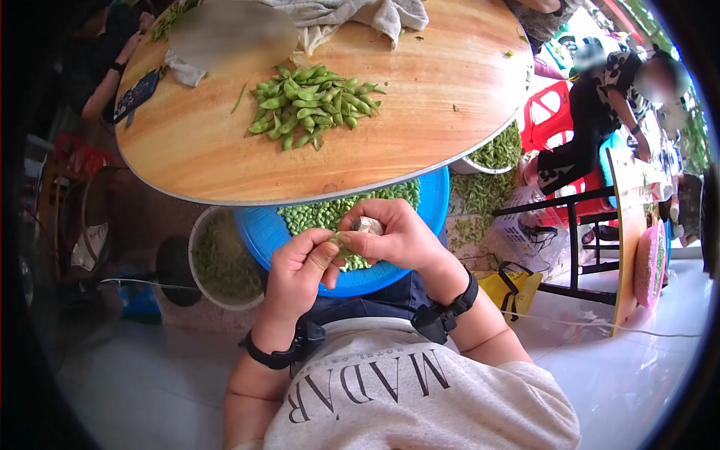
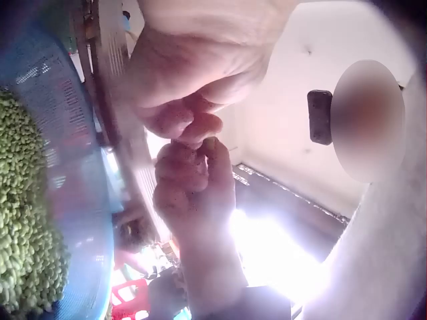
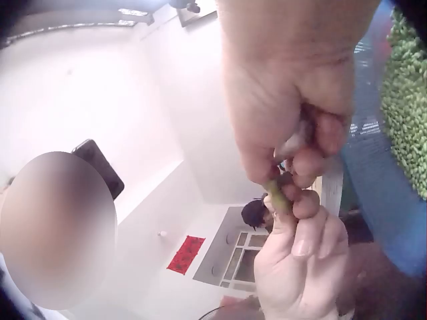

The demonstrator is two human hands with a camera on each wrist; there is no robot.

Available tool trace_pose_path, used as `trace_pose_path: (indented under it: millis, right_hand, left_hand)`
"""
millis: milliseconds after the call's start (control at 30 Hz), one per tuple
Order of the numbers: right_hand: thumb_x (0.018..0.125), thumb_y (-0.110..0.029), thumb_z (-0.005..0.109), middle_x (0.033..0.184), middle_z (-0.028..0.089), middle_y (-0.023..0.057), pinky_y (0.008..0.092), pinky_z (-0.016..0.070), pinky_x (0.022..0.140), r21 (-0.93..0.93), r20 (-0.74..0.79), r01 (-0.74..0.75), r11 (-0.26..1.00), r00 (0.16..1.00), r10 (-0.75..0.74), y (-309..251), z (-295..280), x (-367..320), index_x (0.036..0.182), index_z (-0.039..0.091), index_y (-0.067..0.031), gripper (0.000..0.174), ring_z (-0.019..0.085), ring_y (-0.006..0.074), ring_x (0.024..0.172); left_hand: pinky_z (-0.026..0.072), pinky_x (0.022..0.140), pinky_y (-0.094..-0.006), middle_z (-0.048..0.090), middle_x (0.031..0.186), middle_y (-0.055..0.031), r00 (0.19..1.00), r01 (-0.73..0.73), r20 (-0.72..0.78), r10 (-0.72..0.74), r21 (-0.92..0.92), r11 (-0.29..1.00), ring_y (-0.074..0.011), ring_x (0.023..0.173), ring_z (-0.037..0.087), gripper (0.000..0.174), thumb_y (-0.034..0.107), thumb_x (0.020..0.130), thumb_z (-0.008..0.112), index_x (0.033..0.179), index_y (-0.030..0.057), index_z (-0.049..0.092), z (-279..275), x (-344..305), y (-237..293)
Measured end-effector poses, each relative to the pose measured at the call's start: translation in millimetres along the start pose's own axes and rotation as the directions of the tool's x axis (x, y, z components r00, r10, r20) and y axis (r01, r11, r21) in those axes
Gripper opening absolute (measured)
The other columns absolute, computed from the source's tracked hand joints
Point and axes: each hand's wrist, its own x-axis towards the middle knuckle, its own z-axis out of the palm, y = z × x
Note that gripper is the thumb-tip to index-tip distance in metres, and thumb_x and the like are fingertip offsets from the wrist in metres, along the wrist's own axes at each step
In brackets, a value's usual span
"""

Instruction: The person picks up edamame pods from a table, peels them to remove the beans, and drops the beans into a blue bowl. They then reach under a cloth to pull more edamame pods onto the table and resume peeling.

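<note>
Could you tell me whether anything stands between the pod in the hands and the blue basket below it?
Nothing visible does. The left hand and right hand pinch the pod right over the near part of the blue basket; the wooden table covers only its far side.

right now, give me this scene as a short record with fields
left hand: pinches one end of a pod
right hand: pinches the pod's other end, above the basket
basket: blue, holds shelled beans, partly under the table edge
table: round, wooden
on table: pile of green pods, cloth at the far side
bucket: white, left of the basket, green scraps inside
</note>
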Motion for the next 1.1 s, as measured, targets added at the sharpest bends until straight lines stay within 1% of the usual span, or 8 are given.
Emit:
trace_pose_path:
  millis: [233,367,500,633,767,833,1033,1100]
  right_hand:
    - [0.074,-0.015,0.062,0.067,0.055,-0.0018,0.0206,0.041,0.053,-0.227,-0.113,0.056,0.972,0.99,-0.084,9.5,9.9,-0.6,0.081,0.06,0.0011,0.017,0.048,0.0048,0.061]
    - [0.074,-0.015,0.06,0.068,0.057,0.0005,0.0232,0.0442,0.055,-0.104,-0.115,0.028,0.994,0.993,-0.04,8.3,7.8,-2.0,0.084,0.06,0.0025,0.02,0.051,0.0065,0.064]
    - [0.077,-0.02,0.064,0.066,0.057,0.0039,0.025,0.0447,0.055,-0.148,0.048,0.077,0.986,0.996,-0.071,-2.3,-0.8,-11.5,0.085,0.059,0.0005,0.023,0.053,0.0084,0.063]
    - [0.076,-0.022,0.066,0.064,0.055,0.0081,0.0298,0.0434,0.053,-0.216,0.032,0.225,0.95,0.974,-0.223,14.6,-2.4,-7.1,0.077,0.056,0.0009,0.025,0.053,0.0142,0.058]
    - [0.069,-0.019,0.062,0.059,0.051,0.0149,0.0337,0.042,0.049,-0.4,-0.08,0.375,0.837,0.895,-0.439,37.0,0.0,-4.3,0.075,0.054,0.0019,0.023,0.053,0.0239,0.053]
    - [0.069,-0.016,0.059,0.058,0.05,0.0135,0.0332,0.0415,0.048,-0.376,-0.123,0.348,0.859,0.9,-0.418,35.7,1.6,-8.4,0.075,0.054,0.002,0.019,0.052,0.0214,0.052]
    - [0.071,-0.011,0.054,0.054,0.047,0.0041,0.0266,0.0384,0.045,-0.135,-0.216,0.395,0.909,0.883,-0.416,47.6,-5.5,-13.4,0.072,0.053,-0.0008,0.011,0.046,0.0098,0.049]
    - [0.067,-0.006,0.052,0.054,0.048,0.0057,0.0322,0.0388,0.039,0.169,-0.215,0.275,0.947,0.948,-0.237,45.0,-7.0,-21.1,0.067,0.049,0.0018,0.008,0.049,0.0148,0.042]
  left_hand:
    - [0.0385,0.042,-0.0203,0.056,0.063,-0.0028,0.99,0.103,-0.105,-0.099,0.042,0.994,-0.0063,0.047,0.047,0.011,0.008,0.088,0.053,0.086,-0.0018,0.057,-0.2,-3.5,-5.2]
    - [0.0373,0.041,-0.0212,0.053,0.058,-0.003,0.992,0.072,-0.114,-0.051,0.191,0.979,-0.0078,0.046,0.048,0.013,0.009,0.088,0.051,0.083,-0.0013,0.056,7.2,-4.2,6.4]
    - [0.0363,0.041,-0.0211,0.053,0.059,-0.0048,0.991,0.062,-0.125,-0.047,0.12,0.991,-0.0093,0.045,0.047,0.019,0.014,0.089,0.051,0.079,-0.0016,0.055,4.6,-9.1,0.1]
    - [0.0363,0.038,-0.0212,0.055,0.06,-0.0071,0.977,0.143,-0.137,-0.161,-0.132,0.981,-0.0101,0.041,0.046,0.017,0.013,0.089,0.049,0.082,-0.0016,0.054,4.1,-4.8,-13.4]
    - [0.0351,0.041,-0.0216,0.053,0.058,-0.005,0.953,0.24,-0.143,-0.268,-0.188,0.952,-0.0104,0.044,0.045,0.017,0.015,0.088,0.05,0.08,0.0007,0.055,11.6,0.6,-16.9]
    - [0.038,0.047,-0.0242,0.054,0.063,-0.0037,0.928,0.335,-0.111,-0.355,-0.164,0.928,-0.0122,0.051,0.048,0.019,0.018,0.089,0.05,0.085,0.0016,0.059,12.7,4.5,1.5]
    - [0.0355,0.048,-0.0178,0.054,0.072,-0.0027,0.943,0.33,-0.017,-0.333,-0.085,0.94,-0.007,0.058,0.047,0.018,0.018,0.089,0.053,0.089,0.001,0.056,25.7,14.5,17.0]
    - [0.0356,0.046,-0.0185,0.056,0.072,-0.0037,0.941,0.337,0.038,-0.336,-0.036,0.941,-0.0077,0.055,0.048,0.016,0.017,0.088,0.054,0.088,0.0012,0.056,17.5,22.0,11.4]
